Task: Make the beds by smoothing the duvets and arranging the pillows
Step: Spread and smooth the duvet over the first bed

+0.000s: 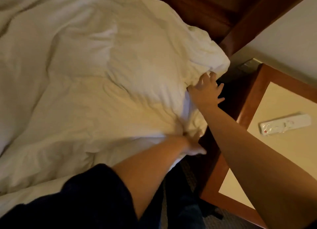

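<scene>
A rumpled white duvet (96, 77) covers the bed and fills most of the view. Its top corner bulges toward the wooden headboard (202, 10). My right hand (206, 91) reaches across to that corner's side edge, fingers spread and straight, touching the fabric where it hangs over the gap beside the bed. My left hand (193, 143) is blurred at the duvet's side edge lower down. Its fingers sink into the cloth, and creases fan out from it. No pillow shows.
A wooden nightstand (247, 98) with a pale top stands close on the right, a narrow dark gap between it and the bed. A white remote control (285, 124) lies on it. The wall (291, 40) is behind it. My dark clothing fills the bottom left.
</scene>
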Demonstrator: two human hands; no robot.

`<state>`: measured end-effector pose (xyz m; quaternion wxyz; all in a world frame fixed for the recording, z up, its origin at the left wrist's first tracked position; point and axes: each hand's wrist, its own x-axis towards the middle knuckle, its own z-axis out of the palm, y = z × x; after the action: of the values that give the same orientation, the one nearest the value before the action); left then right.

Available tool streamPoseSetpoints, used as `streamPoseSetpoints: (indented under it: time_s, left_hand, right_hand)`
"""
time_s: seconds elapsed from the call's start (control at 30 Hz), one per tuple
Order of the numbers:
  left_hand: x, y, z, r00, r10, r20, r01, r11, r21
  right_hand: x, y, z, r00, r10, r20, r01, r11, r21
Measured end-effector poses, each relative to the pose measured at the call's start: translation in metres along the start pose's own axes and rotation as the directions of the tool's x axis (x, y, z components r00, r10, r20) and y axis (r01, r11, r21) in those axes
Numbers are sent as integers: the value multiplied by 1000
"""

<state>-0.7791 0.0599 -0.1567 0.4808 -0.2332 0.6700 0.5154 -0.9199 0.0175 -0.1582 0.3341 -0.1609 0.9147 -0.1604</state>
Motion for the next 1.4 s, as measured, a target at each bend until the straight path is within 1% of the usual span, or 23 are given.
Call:
streamPoseSetpoints:
  time_s: [0.07,0.1,0.17,0.23,0.3,0.37,0.4,0.43,0.47,0.5,0.53,0.6,0.63,0.7,0.77,0.87,0.93,1.03,1.1,1.13,1.2,1.3,1.4]
  left_hand:
    - [6,8,12,997,-27,71,13,982,186]
    - [2,12,12,999,1,48,-13,968,252]
    - [-26,20,-6,991,124,-55,-103,951,290]
    - [-63,16,-40,917,295,-268,-249,949,193]
    - [-113,4,-92,742,382,-551,-365,919,146]
    - [-157,-13,-154,429,384,-818,-397,893,212]
    - [-178,-22,-188,245,389,-888,-321,897,304]
    - [-193,-32,-220,101,380,-919,-186,915,358]
    - [-207,-43,-253,9,342,-940,-39,939,341]
    - [-217,-57,-283,-35,268,-963,103,959,263]
    - [-225,-72,-308,-41,152,-988,218,966,139]
    - [-229,-101,-337,12,-113,-994,381,919,-100]
    - [-228,-113,-342,47,-178,-983,456,879,-137]
    - [-222,-127,-349,156,-224,-962,579,810,-95]
    - [-220,-131,-361,250,-285,-925,631,773,-68]
    - [-230,-133,-388,295,-284,-912,668,744,-16]
    - [-245,-124,-406,272,-224,-936,641,768,3]
    - [-259,-110,-436,108,-150,-983,490,868,-78]
    - [-254,-114,-445,13,-200,-980,344,921,-183]
    - [-246,-119,-440,12,-236,-972,298,929,-221]
    - [-220,-130,-418,76,-256,-964,267,936,-227]
    - [-188,-129,-377,175,-189,-966,287,949,-134]
    - [-181,-115,-320,113,80,-990,448,885,123]
  right_hand:
    - [-6,-5,2,998,3,-57,-3,1000,0]
    - [-9,-6,1,992,-34,-121,42,997,61]
    - [-20,-6,0,959,-77,-274,153,951,267]
    - [-35,-9,-1,932,-40,-361,207,875,438]
    - [-41,-17,-2,923,18,-384,208,817,538]
    - [-41,-27,-3,925,46,-378,191,803,564]
    - [-42,-33,-6,921,36,-389,202,808,553]
    - [-44,-42,-8,908,3,-418,238,818,523]
    - [-46,-51,-10,887,-53,-458,296,826,479]
    - [-51,-64,-13,863,-121,-490,359,829,428]
    - [-55,-77,-15,841,-189,-507,418,822,387]
    - [-60,-103,-16,823,-307,-478,497,797,344]
    - [-61,-116,-16,827,-364,-429,519,787,333]
    - [-57,-137,-12,862,-438,-254,501,811,302]
    - [-46,-151,-7,924,-382,-30,377,893,244]
    - [-22,-164,5,960,-260,108,246,961,128]
    - [-11,-177,6,966,-223,131,211,972,100]
    - [-13,-202,-3,966,-212,145,199,975,99]
    - [-20,-212,0,971,-216,100,210,975,65]
    - [-20,-213,6,975,-208,79,205,978,40]
    - [-15,-203,24,983,-175,57,175,985,-5]
    - [-3,-186,36,988,-143,54,146,989,-39]
    - [-6,-179,32,987,-157,42,156,987,31]
